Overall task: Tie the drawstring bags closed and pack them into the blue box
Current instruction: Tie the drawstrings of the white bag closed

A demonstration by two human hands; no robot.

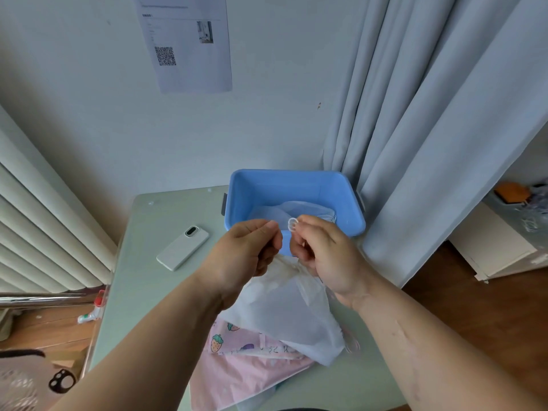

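as left hand and right hand pinch one drawstring, one white bag, one blue box

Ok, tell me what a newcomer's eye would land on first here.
First, the left hand and right hand at centre, both pinching the thin white drawstring of a translucent white fabric bag bunched beneath them. Right behind sits the open blue plastic box, with pale bags inside, on the pale green table. A white slab-shaped phone lies to the left.
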